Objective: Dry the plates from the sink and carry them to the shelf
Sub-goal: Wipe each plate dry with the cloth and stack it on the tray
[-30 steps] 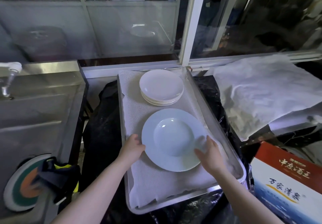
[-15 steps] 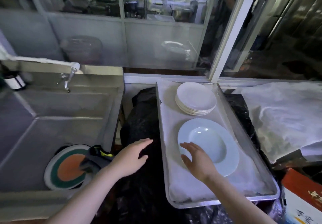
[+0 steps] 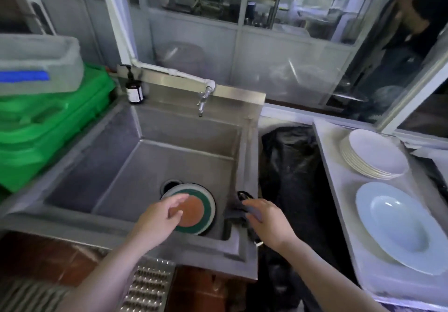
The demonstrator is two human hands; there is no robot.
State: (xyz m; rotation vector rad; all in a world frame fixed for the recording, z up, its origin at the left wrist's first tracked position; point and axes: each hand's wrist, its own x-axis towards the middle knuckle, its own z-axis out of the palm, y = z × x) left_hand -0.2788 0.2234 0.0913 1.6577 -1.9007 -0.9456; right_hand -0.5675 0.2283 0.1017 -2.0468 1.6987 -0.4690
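Both hands have been moved off the tray to the sink [image 3: 101,166]. The left hand [image 3: 161,217] hovers, fingers loosely spread and empty, over the orange-and-green plate [image 3: 198,212] lying near the drain. The right hand [image 3: 266,219], fingers relaxed, reaches the dark cloth [image 3: 236,211] on the sink's right rim. The plate's rim should be gripped firmly, since it is probably wet.

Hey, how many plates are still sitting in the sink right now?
1: a green-and-orange plate lies on the sink floor by the drain, under the left hand. Only its top shows, so another beneath it cannot be ruled out.
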